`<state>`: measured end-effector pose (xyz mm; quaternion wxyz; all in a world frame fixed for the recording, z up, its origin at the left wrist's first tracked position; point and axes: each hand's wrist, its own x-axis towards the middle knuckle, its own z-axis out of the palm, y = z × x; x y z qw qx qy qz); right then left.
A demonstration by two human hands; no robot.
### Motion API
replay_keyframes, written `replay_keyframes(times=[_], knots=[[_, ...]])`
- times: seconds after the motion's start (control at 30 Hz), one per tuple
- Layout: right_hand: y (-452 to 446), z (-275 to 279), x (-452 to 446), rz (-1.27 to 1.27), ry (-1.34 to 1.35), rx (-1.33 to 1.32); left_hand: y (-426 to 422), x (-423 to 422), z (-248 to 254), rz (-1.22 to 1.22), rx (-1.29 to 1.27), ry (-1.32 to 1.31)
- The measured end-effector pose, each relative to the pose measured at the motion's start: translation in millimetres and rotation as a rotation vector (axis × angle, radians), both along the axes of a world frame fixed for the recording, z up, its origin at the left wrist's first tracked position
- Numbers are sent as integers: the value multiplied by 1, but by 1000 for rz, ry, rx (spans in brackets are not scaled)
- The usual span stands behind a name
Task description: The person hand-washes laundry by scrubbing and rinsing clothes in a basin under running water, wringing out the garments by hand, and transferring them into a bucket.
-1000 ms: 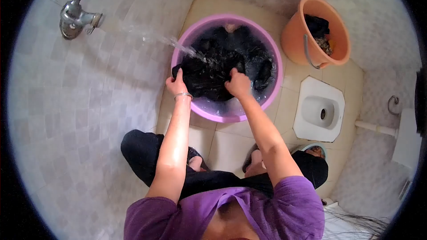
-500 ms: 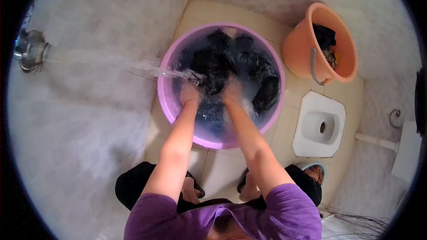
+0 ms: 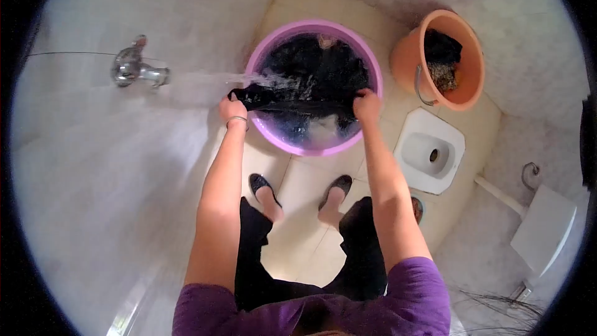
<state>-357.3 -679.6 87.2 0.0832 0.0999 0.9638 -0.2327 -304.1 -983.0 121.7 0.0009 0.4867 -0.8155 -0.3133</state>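
My left hand (image 3: 233, 109) is closed on one end of a wet black garment (image 3: 298, 107), at the left rim of a purple tub (image 3: 281, 139). Gripping the other end, my right hand (image 3: 367, 106) is at the tub's right rim. The garment is stretched between them across the tub; its exact kind is unclear. More dark clothes (image 3: 311, 56) lie in the water below, with a pale patch of cloth among them. From the wall tap (image 3: 140, 73) on the left, a stream of water runs into the tub.
An orange bucket (image 3: 404, 62) with dark and patterned clothes stands at the back right. Beside it, a white squat toilet (image 3: 407, 163) is set in the tiled floor. A white cistern (image 3: 544, 227) hangs on the right wall. My feet stand in front of the tub.
Both hands have come up out of the water and moved apart to the tub's sides. They now hold a black garment stretched between them. My view has shifted, showing more of the tap.
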Motion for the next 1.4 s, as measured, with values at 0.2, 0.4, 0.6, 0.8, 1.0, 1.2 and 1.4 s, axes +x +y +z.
replay_keyframes(times=[0.2, 0.4, 0.6, 0.8, 1.0, 1.2, 1.4], knots=[[-3, 149, -43, -262, -56, -344, -8, 14, 99, -44, 104, 146], [16, 279, -60, -84, -77, -687, 19, 24, 260, -102, 195, 291], [12, 418, -62, -92, -71, -1057, 20, 29, 402, 2, 529, 639], [2, 544, -53, 3, 24, -1236, 44, 44, 512, -90, 724, 945], [-28, 600, -41, -106, 156, -1254, 85, 27, 540, -155, 883, 1226], [-47, 607, -32, -49, 182, -1205, 99, 22, 542, -106, 811, 1426], [-43, 588, -23, 63, 237, -1182, 98, 32, 527, -49, 735, 1411]])
